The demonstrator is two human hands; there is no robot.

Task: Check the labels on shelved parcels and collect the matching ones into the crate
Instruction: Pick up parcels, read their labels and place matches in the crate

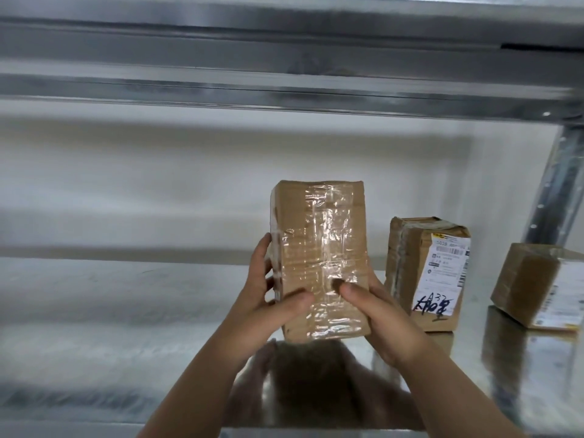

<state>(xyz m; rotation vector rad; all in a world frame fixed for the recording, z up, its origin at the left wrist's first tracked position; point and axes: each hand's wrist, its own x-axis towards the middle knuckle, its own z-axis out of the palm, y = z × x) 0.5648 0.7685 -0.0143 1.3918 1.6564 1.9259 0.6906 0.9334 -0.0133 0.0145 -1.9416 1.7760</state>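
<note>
Both bare forearms rise from bottom edge. Left grip (pixel 268 295) and right grip (pixel 388 317) clasp taped parcel (pixel 319 245) low on its sides, thumbs pressed on front; right fingers hidden behind. Parcel upright over metal shelf (pixel 126 311); touching or just above, cannot tell. Near face shows only glossy tape. Labelled parcel (pixel 426 279) stands on shelf to right, handwriting unreadable. Third parcel (pixel 534 286) farther right, tilted, cut off by frame edge.

The white label (pixel 442 273) on the standing box (pixel 407 263) reads "502B" in print; below it, "A32" is handwritten in marker above unclear characters.
</note>
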